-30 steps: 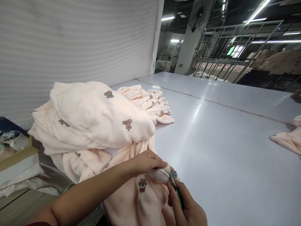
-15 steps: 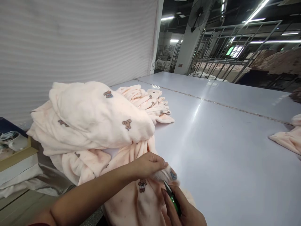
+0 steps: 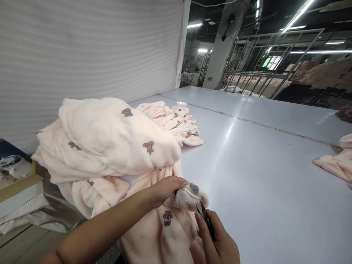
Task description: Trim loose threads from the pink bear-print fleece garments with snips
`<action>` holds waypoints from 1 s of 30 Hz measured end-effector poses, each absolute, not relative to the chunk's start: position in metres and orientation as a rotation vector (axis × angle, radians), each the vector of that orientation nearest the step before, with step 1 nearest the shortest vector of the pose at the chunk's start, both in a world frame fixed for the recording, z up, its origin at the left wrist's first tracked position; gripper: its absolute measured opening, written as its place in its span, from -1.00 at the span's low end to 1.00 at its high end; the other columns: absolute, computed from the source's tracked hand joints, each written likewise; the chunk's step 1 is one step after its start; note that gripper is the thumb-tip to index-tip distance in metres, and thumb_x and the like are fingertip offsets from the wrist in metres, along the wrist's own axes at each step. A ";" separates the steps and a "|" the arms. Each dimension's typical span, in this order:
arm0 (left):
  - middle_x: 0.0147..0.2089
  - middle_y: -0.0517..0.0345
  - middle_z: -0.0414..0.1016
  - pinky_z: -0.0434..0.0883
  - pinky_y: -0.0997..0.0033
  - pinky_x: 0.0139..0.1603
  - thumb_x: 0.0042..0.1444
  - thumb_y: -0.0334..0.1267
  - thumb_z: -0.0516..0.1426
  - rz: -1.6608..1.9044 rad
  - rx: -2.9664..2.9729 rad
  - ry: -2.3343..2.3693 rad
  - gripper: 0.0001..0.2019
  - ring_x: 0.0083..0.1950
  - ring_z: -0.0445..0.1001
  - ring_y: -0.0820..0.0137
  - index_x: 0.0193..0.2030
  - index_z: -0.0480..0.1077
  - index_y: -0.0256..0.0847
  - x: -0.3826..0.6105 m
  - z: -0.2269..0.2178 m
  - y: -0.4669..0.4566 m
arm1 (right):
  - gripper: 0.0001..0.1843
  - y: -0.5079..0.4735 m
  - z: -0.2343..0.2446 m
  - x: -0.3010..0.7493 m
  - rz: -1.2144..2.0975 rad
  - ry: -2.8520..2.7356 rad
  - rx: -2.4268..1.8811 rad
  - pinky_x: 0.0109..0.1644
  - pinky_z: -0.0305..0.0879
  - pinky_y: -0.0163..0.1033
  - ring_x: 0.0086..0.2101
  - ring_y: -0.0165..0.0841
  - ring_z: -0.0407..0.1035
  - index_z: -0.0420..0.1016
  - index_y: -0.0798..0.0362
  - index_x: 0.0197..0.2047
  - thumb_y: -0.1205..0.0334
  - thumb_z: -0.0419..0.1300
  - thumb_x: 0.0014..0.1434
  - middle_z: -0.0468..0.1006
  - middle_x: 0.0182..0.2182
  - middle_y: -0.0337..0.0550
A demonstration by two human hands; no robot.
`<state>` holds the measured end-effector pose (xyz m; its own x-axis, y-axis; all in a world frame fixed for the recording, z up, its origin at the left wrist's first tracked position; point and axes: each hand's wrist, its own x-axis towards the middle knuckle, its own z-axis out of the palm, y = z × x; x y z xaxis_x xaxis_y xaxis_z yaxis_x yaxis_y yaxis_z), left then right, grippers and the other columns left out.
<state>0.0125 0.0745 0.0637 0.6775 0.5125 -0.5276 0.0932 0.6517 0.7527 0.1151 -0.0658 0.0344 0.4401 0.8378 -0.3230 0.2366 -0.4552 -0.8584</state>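
Observation:
My left hand (image 3: 167, 189) pinches a turned-over edge of a pale pink plush fabric piece (image 3: 176, 231) printed with small bears. Its fuzzy white underside and a seam show by my fingers. In my right hand (image 3: 220, 238) is a pair of thread snips (image 3: 206, 220), dark with some green, its blades apart and pointing up at the held edge. Whether the tips touch the cloth I cannot tell. The fabric drapes down toward me over the table's near edge. Beyond my left arm lies a large heap of the same plush fabric (image 3: 110, 135).
A glossy pale table (image 3: 261, 176) stretches ahead and to the right. More pink fabric (image 3: 338, 159) lies at its right edge. A white sheet (image 3: 90, 47) hangs at the left, above a tray holding a white mug (image 3: 20, 167). Metal rack frames (image 3: 264, 62) stand behind.
My left hand has shifted slightly left and up, turning the fabric edge so that more white underside shows. The snips have moved a little right, with their blades visibly apart now.

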 end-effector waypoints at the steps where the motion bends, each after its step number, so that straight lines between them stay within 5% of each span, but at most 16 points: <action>1: -0.46 0.04 0.49 0.30 0.47 -0.26 -0.20 -0.07 0.25 0.267 0.845 0.809 -0.64 -0.36 0.40 0.41 -0.37 0.50 -0.39 0.012 0.063 0.074 | -0.55 -0.064 0.035 0.115 0.991 -0.902 -1.936 -0.41 0.11 -0.38 -0.50 -0.38 0.30 0.35 -0.15 -0.22 -0.30 -0.05 0.06 0.44 -0.56 -0.38; 10: -0.45 0.03 0.49 0.29 0.46 -0.31 -0.18 -0.07 0.25 0.225 0.843 0.799 -0.63 -0.40 0.39 0.41 -0.34 0.51 -0.40 0.011 0.062 0.075 | -0.49 -0.062 0.033 0.112 0.946 -0.874 -1.961 -0.38 0.14 -0.37 -0.52 -0.40 0.25 0.37 -0.14 -0.12 -0.30 -0.08 0.08 0.42 -0.54 -0.40; 22: -0.47 0.06 0.48 0.28 0.50 -0.29 -0.21 -0.08 0.25 0.235 0.854 0.792 -0.65 -0.38 0.38 0.43 -0.39 0.49 -0.39 0.010 0.060 0.076 | -0.57 -0.062 0.029 0.113 0.937 -0.835 -1.912 -0.41 0.11 -0.38 -0.54 -0.40 0.24 0.38 -0.11 -0.22 -0.25 -0.04 0.09 0.39 -0.58 -0.37; 30: -0.45 0.12 0.42 0.25 0.52 -0.34 -0.05 0.01 0.16 0.155 0.970 0.730 -0.63 -0.41 0.32 0.48 -0.39 0.43 -0.35 0.005 0.063 0.076 | -0.61 -0.063 0.032 0.118 0.848 -0.857 -1.817 -0.44 0.14 -0.40 -0.56 -0.43 0.21 0.37 -0.02 -0.31 -0.15 -0.04 0.17 0.27 -0.62 -0.34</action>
<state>0.0050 0.0756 0.0626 0.7546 0.4309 -0.4949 0.1933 0.5748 0.7952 0.1184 -0.0635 0.0321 0.5191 0.8339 -0.1874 0.1962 -0.3298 -0.9234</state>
